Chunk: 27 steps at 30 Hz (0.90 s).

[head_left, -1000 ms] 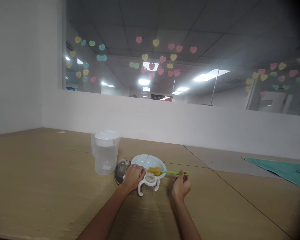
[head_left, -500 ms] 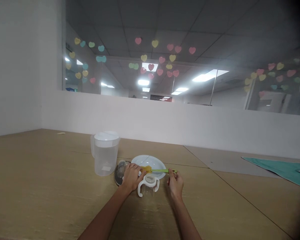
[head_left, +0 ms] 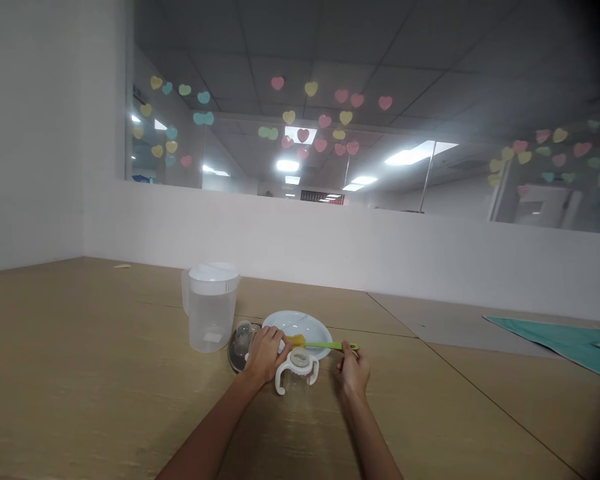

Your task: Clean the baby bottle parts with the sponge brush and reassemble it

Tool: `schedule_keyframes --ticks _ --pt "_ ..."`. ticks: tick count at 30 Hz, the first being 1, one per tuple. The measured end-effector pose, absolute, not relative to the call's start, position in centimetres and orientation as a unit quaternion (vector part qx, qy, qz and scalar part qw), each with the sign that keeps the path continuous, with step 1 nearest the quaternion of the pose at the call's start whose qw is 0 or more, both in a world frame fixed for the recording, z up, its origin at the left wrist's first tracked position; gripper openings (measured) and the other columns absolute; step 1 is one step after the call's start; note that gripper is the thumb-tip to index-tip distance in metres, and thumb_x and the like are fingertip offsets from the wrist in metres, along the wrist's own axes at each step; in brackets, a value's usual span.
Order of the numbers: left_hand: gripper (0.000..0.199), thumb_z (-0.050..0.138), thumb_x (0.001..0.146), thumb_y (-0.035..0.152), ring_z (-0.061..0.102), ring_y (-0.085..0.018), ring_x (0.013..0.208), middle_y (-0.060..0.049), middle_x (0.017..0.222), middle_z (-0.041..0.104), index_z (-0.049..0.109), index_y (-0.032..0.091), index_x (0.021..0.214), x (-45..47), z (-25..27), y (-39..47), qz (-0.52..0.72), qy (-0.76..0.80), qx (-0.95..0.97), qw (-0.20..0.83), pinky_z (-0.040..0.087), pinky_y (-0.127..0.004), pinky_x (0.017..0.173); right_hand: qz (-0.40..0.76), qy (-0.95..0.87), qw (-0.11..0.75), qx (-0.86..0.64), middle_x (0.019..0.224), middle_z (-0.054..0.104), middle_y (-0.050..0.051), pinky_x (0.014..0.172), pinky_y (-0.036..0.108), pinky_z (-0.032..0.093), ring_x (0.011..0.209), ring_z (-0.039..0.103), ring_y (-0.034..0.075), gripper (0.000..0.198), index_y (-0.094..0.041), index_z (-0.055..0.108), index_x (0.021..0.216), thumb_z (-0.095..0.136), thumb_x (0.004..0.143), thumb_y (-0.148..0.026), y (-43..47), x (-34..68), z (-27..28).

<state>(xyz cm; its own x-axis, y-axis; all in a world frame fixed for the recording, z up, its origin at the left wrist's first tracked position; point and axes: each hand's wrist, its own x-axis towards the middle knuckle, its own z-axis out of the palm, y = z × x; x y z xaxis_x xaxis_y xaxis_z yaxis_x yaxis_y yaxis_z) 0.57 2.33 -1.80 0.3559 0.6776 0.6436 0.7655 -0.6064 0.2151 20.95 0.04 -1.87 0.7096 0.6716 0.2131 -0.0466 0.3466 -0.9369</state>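
Observation:
In my right hand [head_left: 354, 371] is the end of the green handle of a sponge brush [head_left: 325, 345], pinched between thumb and fingers. The brush lies sideways over a white oval bowl [head_left: 300, 321], its yellow head pointing at my left hand [head_left: 264, 353]. That left hand is closed around something mostly hidden; only a bit of white shows by the fingers. Just in front of the bowl stands a clear baby bottle [head_left: 297, 380] with a white two-handled collar. Left of my left hand, a dark round dish [head_left: 234, 357] holds clear rounded pieces, partly covered by the hand.
A translucent lidded pitcher [head_left: 211, 313] stands behind and left of the dish. On the right lies a teal cloth [head_left: 555, 337] over the wooden table [head_left: 105, 373]. A small pale flat piece [head_left: 122, 266] rests near the back wall, below a window with heart stickers.
My right hand has shifted slightly right and down, drawing the brush a little to the right. My left hand stays nearly in place, and the bottle, bowl and pitcher have not moved.

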Motion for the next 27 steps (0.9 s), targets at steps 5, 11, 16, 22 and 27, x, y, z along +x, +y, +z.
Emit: schedule_keyframes --ticks 5,11,16,22,27 --pt "0.017 0.044 0.090 0.032 0.055 -0.023 0.089 -0.005 0.091 0.061 0.056 0.020 0.089 0.63 -1.73 2.12 -0.379 -0.443 -0.811 0.057 0.040 -0.036 0.083 0.234 -0.296 0.770 -0.515 0.043 0.045 -0.009 0.032 0.022 0.027 0.032 0.035 0.007 0.049 -0.021 0.047 0.064 0.067 0.054 -0.064 0.19 21.07 -2.02" --pt "0.019 0.040 0.092 0.028 0.057 -0.022 0.089 -0.005 0.097 0.060 0.056 0.022 0.099 0.68 -1.69 1.77 -0.398 -0.428 -0.810 0.047 0.043 -0.035 0.082 0.227 -0.294 0.770 -0.519 0.042 0.045 -0.009 0.033 0.022 0.027 0.033 0.035 0.007 0.047 -0.021 0.048 0.065 0.066 0.056 -0.063 0.29 21.12 -2.16" --pt "0.022 0.042 0.090 0.027 0.056 -0.021 0.098 -0.006 0.106 0.057 0.054 0.022 0.109 0.59 -1.82 1.99 -0.440 -0.399 -0.803 0.035 0.045 -0.035 0.086 0.210 -0.289 0.769 -0.530 0.043 0.046 -0.009 0.034 0.023 0.029 0.033 0.036 0.008 0.048 -0.021 0.049 0.067 0.063 0.056 -0.065 0.29 21.26 -2.22" --pt "0.022 0.043 0.091 0.027 0.056 -0.021 0.102 -0.006 0.107 0.056 0.054 0.023 0.109 0.67 -2.29 2.44 -0.470 -0.388 -0.793 0.018 0.047 -0.036 0.089 0.188 -0.285 0.775 -0.532 0.039 0.043 -0.009 0.035 0.022 0.029 0.034 0.037 0.008 0.044 -0.021 0.049 0.065 0.061 0.059 -0.063 0.27 21.38 -2.16" --pt "0.022 0.042 0.091 0.027 0.055 -0.020 0.105 -0.006 0.108 0.056 0.055 0.022 0.110 0.73 -2.28 2.39 -0.488 -0.398 -0.776 -0.001 0.046 -0.036 0.092 0.248 -0.294 0.786 -0.485 0.042 0.043 -0.010 0.032 0.021 0.029 0.034 0.037 0.007 0.048 -0.019 0.051 0.067 0.071 0.051 -0.059 0.17 20.99 -1.74"
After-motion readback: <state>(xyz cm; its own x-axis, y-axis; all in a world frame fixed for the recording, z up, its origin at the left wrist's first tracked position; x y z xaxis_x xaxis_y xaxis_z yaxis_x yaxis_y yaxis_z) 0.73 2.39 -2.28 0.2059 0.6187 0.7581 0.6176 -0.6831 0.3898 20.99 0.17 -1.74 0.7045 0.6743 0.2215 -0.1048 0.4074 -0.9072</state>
